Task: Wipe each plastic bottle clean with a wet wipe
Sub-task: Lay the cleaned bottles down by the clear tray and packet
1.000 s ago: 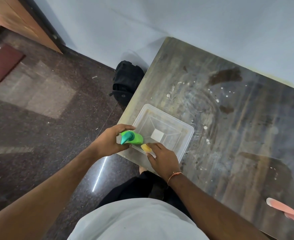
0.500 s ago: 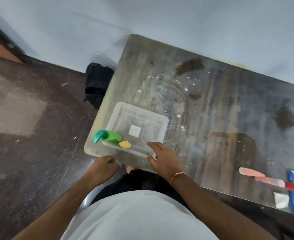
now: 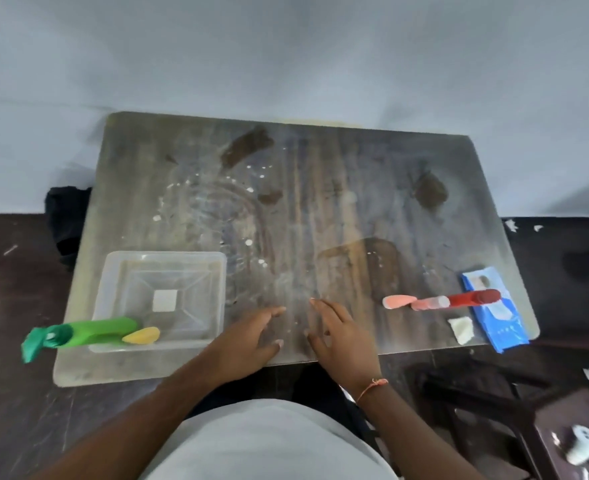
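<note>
A green plastic bottle (image 3: 88, 333) with a yellow label lies on its side across the front left rim of a clear plastic tub (image 3: 217, 292). A red plastic bottle (image 3: 459, 301) lies at the right, its cap end on a blue wet-wipe pack (image 3: 501, 327). A crumpled white wipe (image 3: 461, 329) sits at the table's front edge beside the pack. My left hand (image 3: 251, 337) and my right hand (image 3: 341, 336) hover side by side over the table's front middle, fingers relaxed, holding nothing.
The worn wooden table (image 3: 303, 209) stands against a pale wall. A black bag (image 3: 66, 220) sits on the floor at its back left. A dark stool (image 3: 563, 441) with a white object stands at the lower right. Paper scraps lie on the floor.
My left hand let go of the green bottle, which now lies on the tub's rim. Both hands left the tub and came to the table's middle. The view swung right.
</note>
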### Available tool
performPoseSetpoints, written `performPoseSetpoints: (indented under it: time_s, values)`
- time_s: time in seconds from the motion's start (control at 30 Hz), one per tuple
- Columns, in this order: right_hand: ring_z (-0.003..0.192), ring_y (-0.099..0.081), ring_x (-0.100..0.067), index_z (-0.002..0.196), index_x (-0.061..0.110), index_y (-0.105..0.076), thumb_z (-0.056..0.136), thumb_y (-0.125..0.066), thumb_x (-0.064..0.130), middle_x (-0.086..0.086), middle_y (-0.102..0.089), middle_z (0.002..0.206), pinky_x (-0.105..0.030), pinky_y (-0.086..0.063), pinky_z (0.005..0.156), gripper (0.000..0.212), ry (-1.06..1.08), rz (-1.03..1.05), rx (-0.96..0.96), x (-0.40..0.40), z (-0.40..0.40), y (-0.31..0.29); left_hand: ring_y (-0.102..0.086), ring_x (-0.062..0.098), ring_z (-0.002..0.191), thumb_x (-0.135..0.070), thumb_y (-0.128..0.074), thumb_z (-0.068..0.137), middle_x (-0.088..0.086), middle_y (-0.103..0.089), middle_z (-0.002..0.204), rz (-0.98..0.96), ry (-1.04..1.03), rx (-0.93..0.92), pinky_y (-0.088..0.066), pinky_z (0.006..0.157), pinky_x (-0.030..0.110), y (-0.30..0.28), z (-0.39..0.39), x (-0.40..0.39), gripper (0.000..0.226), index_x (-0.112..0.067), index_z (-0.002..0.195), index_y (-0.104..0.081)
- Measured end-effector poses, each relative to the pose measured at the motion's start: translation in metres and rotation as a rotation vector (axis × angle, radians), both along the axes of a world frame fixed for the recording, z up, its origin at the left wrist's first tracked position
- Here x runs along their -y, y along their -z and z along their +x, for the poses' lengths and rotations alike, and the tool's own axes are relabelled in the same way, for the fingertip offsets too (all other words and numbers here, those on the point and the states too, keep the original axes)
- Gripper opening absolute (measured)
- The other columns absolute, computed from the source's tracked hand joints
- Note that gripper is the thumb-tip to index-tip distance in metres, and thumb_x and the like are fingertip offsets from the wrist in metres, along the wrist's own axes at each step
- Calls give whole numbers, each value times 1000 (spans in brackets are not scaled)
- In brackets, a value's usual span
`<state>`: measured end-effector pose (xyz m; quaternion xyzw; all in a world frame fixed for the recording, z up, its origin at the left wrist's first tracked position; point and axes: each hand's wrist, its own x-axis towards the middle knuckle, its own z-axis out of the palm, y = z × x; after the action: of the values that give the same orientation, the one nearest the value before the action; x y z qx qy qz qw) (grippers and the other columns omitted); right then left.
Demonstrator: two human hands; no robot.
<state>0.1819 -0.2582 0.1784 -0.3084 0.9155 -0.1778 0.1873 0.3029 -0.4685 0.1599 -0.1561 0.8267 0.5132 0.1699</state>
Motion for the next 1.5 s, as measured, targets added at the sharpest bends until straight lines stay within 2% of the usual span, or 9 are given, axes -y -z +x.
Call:
performPoseSetpoints:
  time_s: [0.17,0.37,0.47,0.6,0.7,0.8,1.07,1.33,1.5]
  values:
    - [108,-69,-11,155,33,-49,100,-67,42,19,-47,153,-34,-61,79,58,120,-34,-53,-78,-40,-18,-52,-2,134,-44,-67,97,-22,-44,154,-41,80,-39,-41,106,21,-1,-51,-57,67,-47,155,-35]
    - [106,-72,-16,143,30,-59,90,-80,25,19,-52,147,-29,-57,71,57,243,-95,-108,-164,-95,-22,-54,1,131,-48,-67,96,-22,-42,156,-154,123,-70,-44,104,21,-5,-116,-126,68,-44,156,-35]
    - [124,-66,-16,146,32,-58,94,-75,24,17,-51,152,-34,-60,76,55,258,-53,-104,-199,-126,-15,-57,5,130,-53,-66,94,-22,-43,156,-212,115,-89,-50,104,30,-2,-154,-160,67,-46,154,-36]
    - [116,-69,-18,148,31,-57,98,-66,22,16,-50,157,-31,-55,78,51,255,-9,-57,-224,-158,-3,-59,9,127,-52,-68,93,-19,-47,154,-309,127,-110,-49,101,27,2,-201,-194,68,-41,154,-40]
    - [114,-72,-23,150,29,-55,101,-63,21,12,-46,162,-38,-60,85,50,205,17,-2,-233,-171,12,-64,7,115,-54,-68,90,-23,-48,149,-374,168,-116,-55,93,29,13,-226,-213,67,-44,152,-43]
    - [111,-74,-28,148,27,-58,102,-64,19,8,-47,162,-45,-63,83,47,171,-17,18,-236,-177,29,-59,4,126,-52,-67,91,-23,-52,147,-429,182,-102,-55,98,33,28,-240,-223,61,-44,148,-49]
    - [94,-76,-30,141,21,-65,97,-68,6,2,-61,142,-43,-63,74,47,164,-72,-18,-235,-183,50,-66,8,112,-27,-67,95,-18,-68,125,-387,111,-78,-56,93,35,40,-247,-227,33,-33,127,-73]
    - [112,-71,-26,144,23,-63,101,-67,14,3,-65,140,-39,-61,80,45,190,-106,-8,-223,-176,42,-67,6,109,-29,-68,97,-15,-73,126,-395,79,-94,-49,90,21,36,-225,-199,34,-32,131,-72]
    - [109,-71,-24,143,24,-64,100,-68,15,3,-66,136,-36,-58,80,44,157,-164,-18,-188,-159,32,-68,6,106,-32,-68,97,-16,-74,124,-389,3,-95,-55,92,28,27,-186,-154,34,-36,130,-72]
